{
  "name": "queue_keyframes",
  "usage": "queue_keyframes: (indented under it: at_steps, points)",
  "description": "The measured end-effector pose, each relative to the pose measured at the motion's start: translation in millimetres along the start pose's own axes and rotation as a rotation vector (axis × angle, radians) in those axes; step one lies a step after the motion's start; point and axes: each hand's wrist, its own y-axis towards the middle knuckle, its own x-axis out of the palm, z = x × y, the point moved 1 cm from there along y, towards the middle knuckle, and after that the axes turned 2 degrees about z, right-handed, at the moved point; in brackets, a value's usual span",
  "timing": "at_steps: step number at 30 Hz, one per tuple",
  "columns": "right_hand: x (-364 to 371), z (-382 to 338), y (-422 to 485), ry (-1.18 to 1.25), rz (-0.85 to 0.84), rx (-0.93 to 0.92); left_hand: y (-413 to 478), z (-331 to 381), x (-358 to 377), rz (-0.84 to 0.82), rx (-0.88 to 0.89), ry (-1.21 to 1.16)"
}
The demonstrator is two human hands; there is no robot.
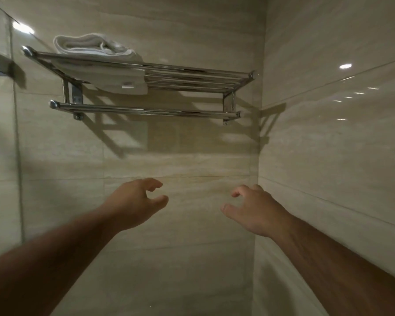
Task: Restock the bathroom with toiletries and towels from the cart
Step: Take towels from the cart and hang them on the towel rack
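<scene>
Left hand [135, 201] and right hand [253, 208] are raised side by side below the wall rack [192, 76], fingers loosely curled and gripping nothing. The folded towels [96, 49] sit stacked at the rack's left end, probably so more fit alongside. Count: apparently two towels, one rack, one lower bar [146, 109].

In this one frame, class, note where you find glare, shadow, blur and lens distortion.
Head view: glare spots shine on the right wall; the rack casts hard slanted shadows down the back wall; the towels look fairly sharp, while the left hand and right hand are slightly soft; vertical edges lean, a wide-lens effect.
</scene>
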Motion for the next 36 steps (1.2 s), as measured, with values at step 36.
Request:
queue_keyframes:
  at_steps: [36]
  points:
    - [-164,47,-503,-0.336,0.359,0.971,-247,251,92,-0.603,0.745,-0.566]
